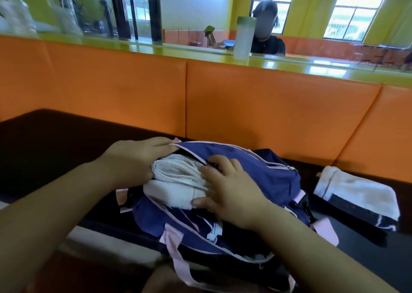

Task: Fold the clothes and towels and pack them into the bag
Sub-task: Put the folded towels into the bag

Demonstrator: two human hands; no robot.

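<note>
Soft white terry towels [176, 174], folded into thick rolls, bulge from the open zip mouth of a smooth navy nylon bag [256, 176] with pale pink trim and straps. The bag lies slumped on the dark worktop [55, 141], near the middle. The right hand [231, 190] lies flat on the towels' right end and the bag's flap, its grip spread. The left hand [133, 159] cups the towels' far-left end, fingers reaching the zip rim; whether its grip pinches anything cannot be told. Another folded white towel [356, 194] lies to the right, apart from the bag.
</note>
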